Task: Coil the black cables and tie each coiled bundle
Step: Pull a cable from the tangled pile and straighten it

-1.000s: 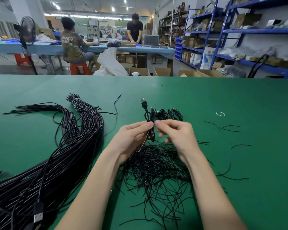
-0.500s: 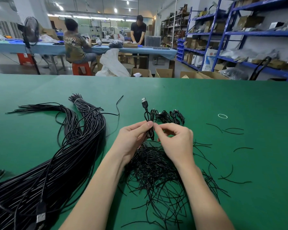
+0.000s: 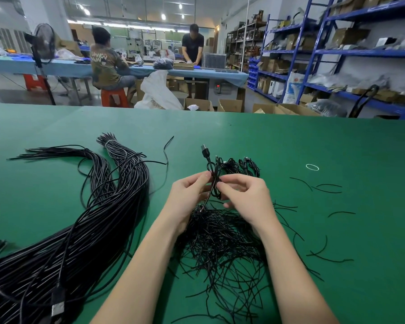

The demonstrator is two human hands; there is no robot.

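Note:
A small coiled black USB cable [image 3: 212,174] is held upright between both hands above the green table [image 3: 290,146], its plug pointing up. My left hand [image 3: 187,195] pinches the coil from the left. My right hand [image 3: 246,197] pinches a thin black twist tie at the coil's middle. Just behind lie a few tied coiled bundles [image 3: 241,166]. Under my hands spreads a loose heap of black twist ties [image 3: 220,244]. A big sheaf of long uncoiled black cables [image 3: 84,220] runs along the left side.
A white rubber band [image 3: 312,167] and stray ties [image 3: 323,188] lie at the right. Beyond the table edge are cardboard boxes [image 3: 232,105], blue shelving [image 3: 337,54] and two people [image 3: 108,64] at a blue table.
My hands have stayed at the coil; the right fingers have shifted around the tie at the coil's middle. The copper-coloured end seen a second ago is tucked lower.

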